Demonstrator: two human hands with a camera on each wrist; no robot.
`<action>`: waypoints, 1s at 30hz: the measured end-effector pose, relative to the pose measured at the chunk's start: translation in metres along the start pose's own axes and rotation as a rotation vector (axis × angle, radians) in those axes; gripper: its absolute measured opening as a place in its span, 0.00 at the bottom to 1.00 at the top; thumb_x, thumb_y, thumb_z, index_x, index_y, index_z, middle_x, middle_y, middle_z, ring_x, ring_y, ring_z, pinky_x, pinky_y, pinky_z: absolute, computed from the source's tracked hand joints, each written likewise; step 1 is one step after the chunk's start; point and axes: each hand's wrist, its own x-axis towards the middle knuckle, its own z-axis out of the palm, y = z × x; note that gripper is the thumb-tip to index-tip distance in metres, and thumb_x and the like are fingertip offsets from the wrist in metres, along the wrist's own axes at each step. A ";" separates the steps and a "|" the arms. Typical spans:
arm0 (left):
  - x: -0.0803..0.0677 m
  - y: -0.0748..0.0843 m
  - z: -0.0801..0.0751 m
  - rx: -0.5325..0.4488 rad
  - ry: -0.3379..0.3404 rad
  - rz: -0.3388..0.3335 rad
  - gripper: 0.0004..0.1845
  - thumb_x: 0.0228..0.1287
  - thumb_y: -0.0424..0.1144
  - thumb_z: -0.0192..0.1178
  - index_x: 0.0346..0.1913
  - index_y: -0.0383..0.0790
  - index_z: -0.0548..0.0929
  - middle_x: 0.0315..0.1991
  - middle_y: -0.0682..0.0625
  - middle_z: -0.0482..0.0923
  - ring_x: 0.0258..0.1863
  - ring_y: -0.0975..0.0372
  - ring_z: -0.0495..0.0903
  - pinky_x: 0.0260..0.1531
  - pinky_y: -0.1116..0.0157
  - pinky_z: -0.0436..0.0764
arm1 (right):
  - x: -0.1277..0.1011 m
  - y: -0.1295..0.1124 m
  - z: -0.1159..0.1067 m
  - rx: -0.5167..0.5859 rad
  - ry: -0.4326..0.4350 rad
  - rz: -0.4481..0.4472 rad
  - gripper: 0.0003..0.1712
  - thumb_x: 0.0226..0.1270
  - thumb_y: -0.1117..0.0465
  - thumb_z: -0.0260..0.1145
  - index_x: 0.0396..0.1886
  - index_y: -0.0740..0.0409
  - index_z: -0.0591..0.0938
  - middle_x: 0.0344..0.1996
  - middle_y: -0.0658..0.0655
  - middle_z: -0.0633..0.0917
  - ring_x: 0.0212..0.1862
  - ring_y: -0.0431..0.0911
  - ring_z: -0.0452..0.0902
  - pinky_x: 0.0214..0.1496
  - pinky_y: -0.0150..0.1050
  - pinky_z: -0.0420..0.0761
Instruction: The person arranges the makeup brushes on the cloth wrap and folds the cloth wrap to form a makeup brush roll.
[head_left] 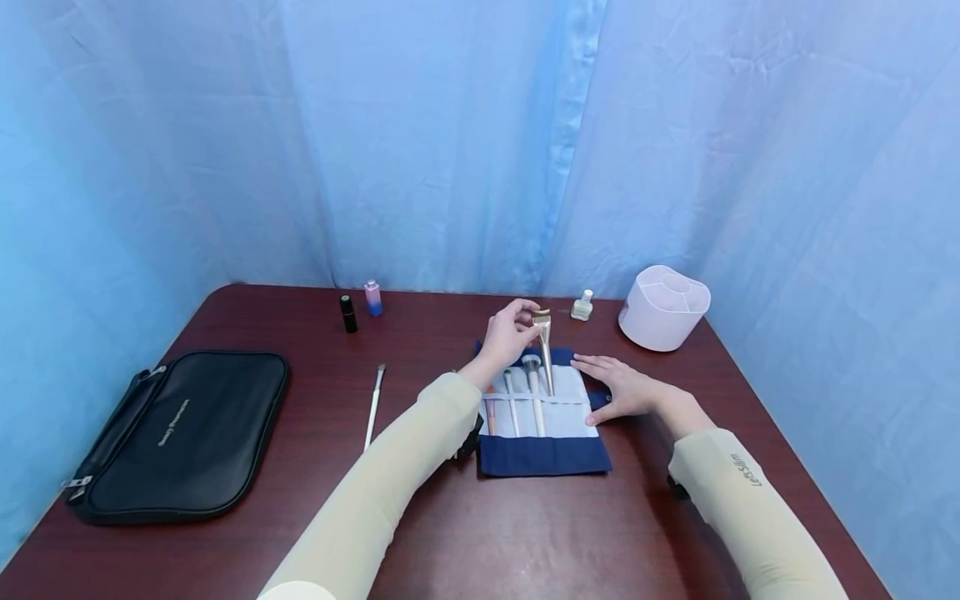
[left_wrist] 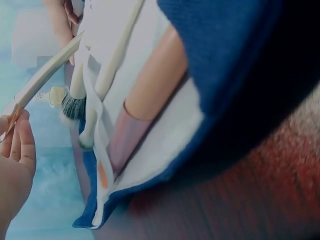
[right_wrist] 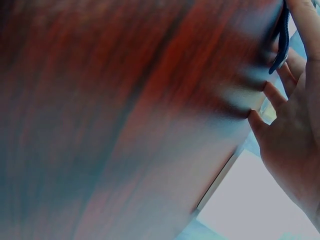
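Observation:
A navy and white brush roll (head_left: 542, 433) lies open on the dark red table (head_left: 450, 525). White-handled brushes (head_left: 534, 392) sit in its pockets. My left hand (head_left: 510, 332) pinches the top of a gold-ferruled brush (head_left: 545, 350) whose handle points down into the roll; the left wrist view shows that pale handle (left_wrist: 42, 75) slanting from my fingers (left_wrist: 17, 150) towards the pockets. My right hand (head_left: 618, 385) lies flat, fingers straight, pressing the roll's right edge; in the right wrist view its fingertips (right_wrist: 265, 107) rest on the table.
A loose brush (head_left: 373, 406) lies left of the roll. A black zip case (head_left: 180, 433) sits at the left. Along the back stand a black tube (head_left: 348, 313), a pink-blue bottle (head_left: 372, 297), a small pale bottle (head_left: 582, 306) and a white organiser (head_left: 663, 307). Blue curtains surround the table.

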 end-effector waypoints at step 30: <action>-0.017 -0.014 0.000 0.099 -0.263 -0.062 0.15 0.65 0.37 0.60 0.55 0.45 0.79 0.43 0.50 0.79 0.42 0.61 0.78 0.39 0.67 0.78 | -0.001 -0.003 0.001 0.022 -0.009 0.024 0.63 0.44 0.28 0.67 0.74 0.51 0.55 0.73 0.59 0.55 0.73 0.59 0.47 0.68 0.65 0.49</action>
